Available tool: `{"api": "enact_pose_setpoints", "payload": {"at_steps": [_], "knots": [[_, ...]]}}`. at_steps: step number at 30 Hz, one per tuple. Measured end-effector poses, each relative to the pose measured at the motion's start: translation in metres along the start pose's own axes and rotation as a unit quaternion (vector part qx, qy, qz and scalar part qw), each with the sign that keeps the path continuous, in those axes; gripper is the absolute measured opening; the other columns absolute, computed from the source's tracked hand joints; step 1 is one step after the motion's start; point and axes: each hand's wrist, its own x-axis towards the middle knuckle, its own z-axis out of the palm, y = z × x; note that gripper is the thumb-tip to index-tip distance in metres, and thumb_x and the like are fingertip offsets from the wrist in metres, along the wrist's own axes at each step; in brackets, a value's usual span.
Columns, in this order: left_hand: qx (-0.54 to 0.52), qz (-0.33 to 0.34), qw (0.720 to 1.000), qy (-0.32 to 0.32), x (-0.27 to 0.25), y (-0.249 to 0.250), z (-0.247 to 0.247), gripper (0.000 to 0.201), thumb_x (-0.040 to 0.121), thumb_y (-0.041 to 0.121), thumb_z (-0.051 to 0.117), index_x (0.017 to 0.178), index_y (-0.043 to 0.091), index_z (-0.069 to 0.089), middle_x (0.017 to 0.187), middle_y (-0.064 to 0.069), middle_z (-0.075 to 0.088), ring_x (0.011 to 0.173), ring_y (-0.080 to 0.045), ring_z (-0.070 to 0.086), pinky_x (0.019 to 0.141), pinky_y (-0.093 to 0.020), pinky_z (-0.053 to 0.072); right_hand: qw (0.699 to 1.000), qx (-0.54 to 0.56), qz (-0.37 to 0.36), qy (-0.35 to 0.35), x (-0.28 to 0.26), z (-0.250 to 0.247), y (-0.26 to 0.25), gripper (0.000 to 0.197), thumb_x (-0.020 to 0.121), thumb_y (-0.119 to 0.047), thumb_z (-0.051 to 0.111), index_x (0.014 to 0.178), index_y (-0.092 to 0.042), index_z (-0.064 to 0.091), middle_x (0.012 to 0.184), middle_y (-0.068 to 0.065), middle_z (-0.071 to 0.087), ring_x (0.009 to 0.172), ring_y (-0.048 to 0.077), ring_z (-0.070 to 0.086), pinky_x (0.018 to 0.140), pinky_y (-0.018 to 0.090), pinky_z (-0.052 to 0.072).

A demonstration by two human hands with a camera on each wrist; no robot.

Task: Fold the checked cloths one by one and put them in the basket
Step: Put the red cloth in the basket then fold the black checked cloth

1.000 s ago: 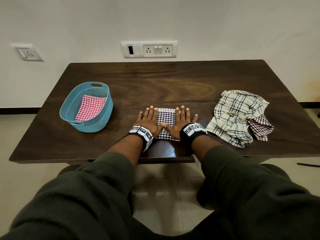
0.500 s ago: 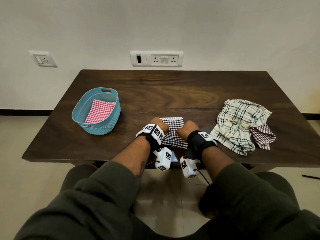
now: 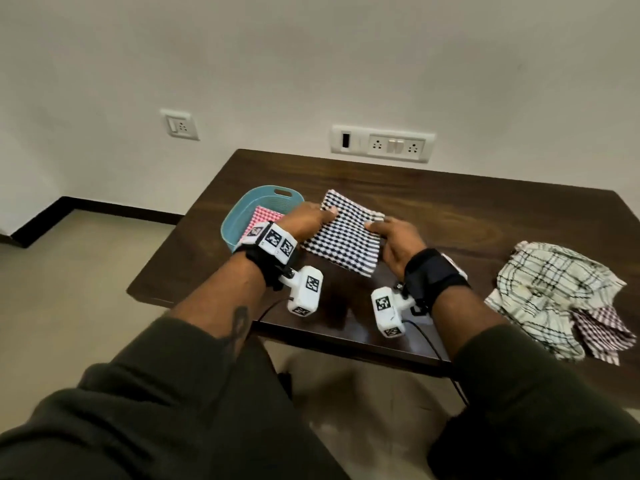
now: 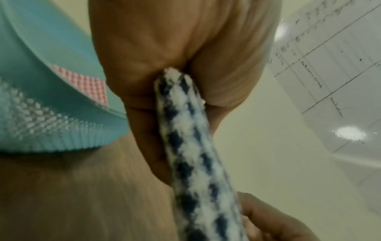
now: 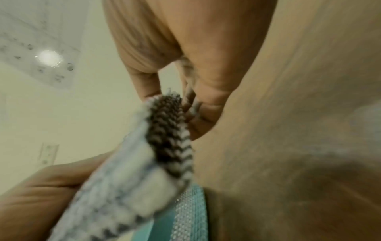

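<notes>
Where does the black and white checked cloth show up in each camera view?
Head: folded black and white cloth at centre, held between both hands.
Left wrist: edge-on, running down from centre.
Right wrist: lower centre-left, blurred.
Shared landmark: the blue basket.

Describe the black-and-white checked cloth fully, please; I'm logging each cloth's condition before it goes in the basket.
The black-and-white checked cloth is a woven fabric in a small houndstooth-like check, folded into a flat, layered square. It is held above the dark wooden table, just right of the blue basket. The left hand pinches its left edge and the right hand pinches its right edge; the wrist views show the stacked layers between thumb and fingers. Nothing else appears to touch it.
</notes>
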Motion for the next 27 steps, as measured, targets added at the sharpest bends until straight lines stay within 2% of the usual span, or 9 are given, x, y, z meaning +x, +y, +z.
{"api": "enact_pose_setpoints", "payload": {"at_steps": [3, 6, 9, 12, 14, 16, 19, 21, 27], "knots": [[0.04, 0.013, 0.997, 0.059, 0.004, -0.006, -0.06, 0.028, 0.091, 0.033, 0.065, 0.105, 0.01, 0.071, 0.1, -0.006, 0.075, 0.091, -0.022, 0.072, 0.092, -0.04, 0.055, 0.996, -0.087, -0.032, -0.017, 0.013, 0.058, -0.019, 0.019, 0.087, 0.008, 0.058, 0.101, -0.002, 0.065, 0.103, 0.019, 0.07, 0.082, 0.028, 0.069, 0.079, 0.045, 0.059], [0.158, -0.007, 0.977, 0.142, 0.015, -0.01, -0.11, 0.029, 0.09, 0.033, 0.066, 0.095, 0.005, 0.073, 0.092, -0.009, 0.073, 0.079, -0.02, 0.068, 0.072, -0.027, 0.052, 0.987, -0.153, -0.044, -0.012, 0.038, 0.114, -0.029, 0.013, 0.084, 0.005, 0.066, 0.081, -0.006, 0.061, 0.088, 0.018, 0.068, 0.077, 0.03, 0.069, 0.076, 0.051, 0.059], [0.256, -0.04, 0.948, 0.183, 0.038, -0.017, -0.139, 0.034, 0.089, 0.028, 0.064, 0.101, -0.002, 0.071, 0.102, -0.016, 0.07, 0.092, -0.03, 0.066, 0.072, -0.031, 0.046, 0.962, -0.266, -0.058, 0.013, 0.102, 0.144, -0.019, 0.006, 0.069, -0.003, 0.067, 0.073, -0.005, 0.062, 0.084, 0.018, 0.071, 0.078, 0.034, 0.072, 0.07, 0.057, 0.059], [0.313, -0.064, 0.928, 0.193, 0.061, -0.031, -0.153, 0.036, 0.086, 0.033, 0.065, 0.102, 0.002, 0.072, 0.106, -0.016, 0.07, 0.097, -0.033, 0.066, 0.079, -0.034, 0.048, 0.921, -0.383, -0.058, 0.037, 0.139, 0.158, -0.005, 0.021, 0.064, -0.014, 0.061, 0.081, -0.002, 0.064, 0.078, 0.011, 0.069, 0.071, 0.033, 0.072, 0.066, 0.047, 0.061], [0.343, -0.066, 0.918, 0.186, 0.075, -0.04, -0.156, 0.036, 0.08, 0.038, 0.068, 0.093, 0.005, 0.072, 0.101, -0.015, 0.072, 0.089, -0.032, 0.067, 0.075, -0.033, 0.049, 0.902, -0.426, -0.058, 0.048, 0.119, 0.17, -0.007, 0.017, 0.073, -0.012, 0.06, 0.084, 0.0, 0.063, 0.08, 0.014, 0.069, 0.065, 0.034, 0.071, 0.06, 0.044, 0.061], [0.364, -0.064, 0.912, 0.176, 0.079, -0.042, -0.153, 0.032, 0.08, 0.032, 0.073, 0.095, 0.003, 0.072, 0.101, -0.015, 0.072, 0.089, -0.031, 0.068, 0.072, -0.031, 0.047, 0.883, -0.461, -0.065, 0.054, 0.111, 0.175, -0.005, 0.011, 0.081, -0.009, 0.06, 0.086, 0.0, 0.064, 0.085, 0.016, 0.069, 0.066, 0.034, 0.07, 0.055, 0.039, 0.06], [0.4, -0.074, 0.9, 0.156, 0.084, -0.043, -0.144, 0.033, 0.085, 0.022, 0.073, 0.108, -0.001, 0.069, 0.109, -0.017, 0.07, 0.102, -0.033, 0.066, 0.076, -0.031, 0.047, 0.835, -0.538, -0.097, 0.063, 0.111, 0.176, -0.001, 0.019, 0.086, -0.018, 0.061, 0.096, -0.004, 0.066, 0.098, 0.014, 0.069, 0.078, 0.03, 0.065, 0.068, 0.031, 0.052], [0.416, -0.073, 0.894, 0.149, 0.086, -0.044, -0.138, 0.035, 0.087, 0.019, 0.072, 0.113, -0.002, 0.067, 0.114, -0.018, 0.069, 0.107, -0.034, 0.065, 0.082, -0.032, 0.049, 0.814, -0.566, -0.114, 0.064, 0.111, 0.174, 0.001, 0.022, 0.087, -0.02, 0.061, 0.103, -0.006, 0.066, 0.105, 0.014, 0.068, 0.087, 0.031, 0.065, 0.069, 0.03, 0.047], [0.45, -0.061, 0.876, 0.159, 0.08, -0.041, -0.129, 0.04, 0.083, 0.017, 0.075, 0.119, 0.001, 0.064, 0.117, -0.018, 0.067, 0.105, -0.034, 0.066, 0.082, -0.034, 0.051, 0.752, -0.637, -0.162, 0.039, 0.105, 0.181, 0.007, 0.025, 0.091, -0.013, 0.057, 0.114, -0.006, 0.065, 0.116, 0.015, 0.067, 0.103, 0.033, 0.066, 0.085, 0.036, 0.052]]}}
